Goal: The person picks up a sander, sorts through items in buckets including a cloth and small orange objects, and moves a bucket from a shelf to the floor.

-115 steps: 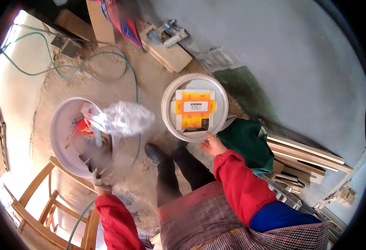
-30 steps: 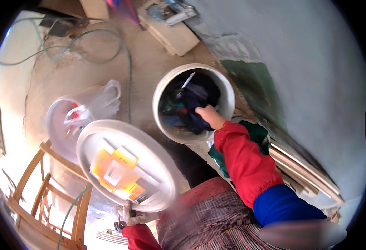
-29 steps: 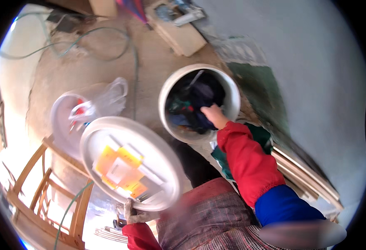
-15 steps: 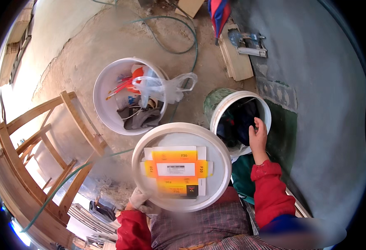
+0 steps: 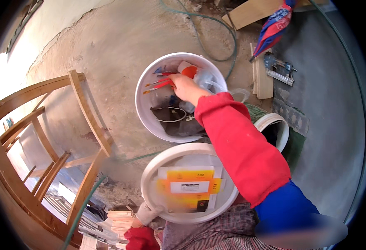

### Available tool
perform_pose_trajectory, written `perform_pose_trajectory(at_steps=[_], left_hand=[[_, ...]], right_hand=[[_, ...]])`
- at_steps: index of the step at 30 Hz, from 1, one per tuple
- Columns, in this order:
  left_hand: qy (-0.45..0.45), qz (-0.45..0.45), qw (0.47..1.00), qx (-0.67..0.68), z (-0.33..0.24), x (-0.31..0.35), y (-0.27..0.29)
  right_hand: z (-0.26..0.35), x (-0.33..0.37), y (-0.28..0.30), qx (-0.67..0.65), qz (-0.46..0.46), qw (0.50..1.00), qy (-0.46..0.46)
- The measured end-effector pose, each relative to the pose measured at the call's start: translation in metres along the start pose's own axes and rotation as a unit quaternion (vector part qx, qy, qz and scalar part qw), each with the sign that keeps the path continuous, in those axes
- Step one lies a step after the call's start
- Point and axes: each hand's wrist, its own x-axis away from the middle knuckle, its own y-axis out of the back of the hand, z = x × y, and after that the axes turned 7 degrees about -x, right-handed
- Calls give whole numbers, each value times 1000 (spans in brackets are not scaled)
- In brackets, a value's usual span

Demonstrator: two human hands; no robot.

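While the left hand (image 5: 147,213) grips a round white lid (image 5: 190,188) with orange label, right hand (image 5: 186,87) in tool-filled white bucket (image 5: 143,112), its grip unclear

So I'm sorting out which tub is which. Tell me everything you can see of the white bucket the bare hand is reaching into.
The white bucket is round, looks like plastic, and stands open and upright on the rough concrete floor, beside a wooden frame. Inside lie red-handled tools, a clear plastic bag, an orange-and-white piece, dark cloth and a loop of wire. The right hand reaches in over the contents; whether it grips anything is unclear. The gloved left hand holds a white lid nearer the person.
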Motion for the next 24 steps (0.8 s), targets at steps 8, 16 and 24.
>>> perform_pose_trajectory(at_steps=[8,16,24], left_hand=[[5,31,998,51,17,-16,16],[55,76,994,57,-8,-23,24],[9,67,995,71,-19,-31,16]], right_hand=[[-24,-61,-33,214,92,968,-91],[-31,-19,-14,191,39,981,19],[-59,2,42,-202,-50,976,-57]])
